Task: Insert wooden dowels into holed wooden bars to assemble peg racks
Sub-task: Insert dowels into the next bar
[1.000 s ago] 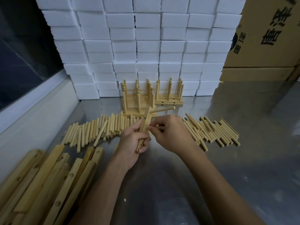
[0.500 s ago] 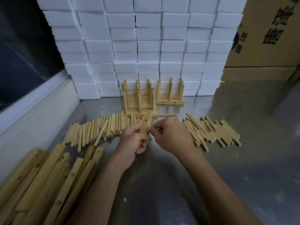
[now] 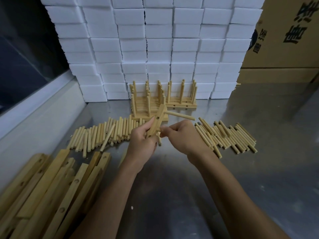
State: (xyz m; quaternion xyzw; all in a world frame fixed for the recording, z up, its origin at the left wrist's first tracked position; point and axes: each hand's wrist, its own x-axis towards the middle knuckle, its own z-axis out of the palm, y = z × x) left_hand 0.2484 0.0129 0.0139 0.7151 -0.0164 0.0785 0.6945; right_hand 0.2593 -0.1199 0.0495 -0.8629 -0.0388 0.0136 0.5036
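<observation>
My left hand (image 3: 144, 145) grips a holed wooden bar (image 3: 158, 120), held tilted above the metal table. One dowel (image 3: 181, 115) sticks out of the bar's upper hole toward the right. My right hand (image 3: 181, 137) pinches a second dowel (image 3: 159, 129) against the bar's lower part; most of that dowel is hidden by my fingers. Loose dowels lie in a left pile (image 3: 103, 133) and a right pile (image 3: 227, 138). Spare holed bars (image 3: 51, 185) are heaped at the lower left.
Finished peg racks (image 3: 155, 100) stand behind my hands, against a wall of stacked white foam blocks (image 3: 155, 45). Cardboard boxes (image 3: 284, 40) stand at the back right. A grey ledge (image 3: 38, 121) borders the metal table (image 3: 259, 187) on the left.
The bar with its first dowel has tipped slightly and stayed in my left hand. My right hand has pressed the second dowel closer into the bar's lower hole.
</observation>
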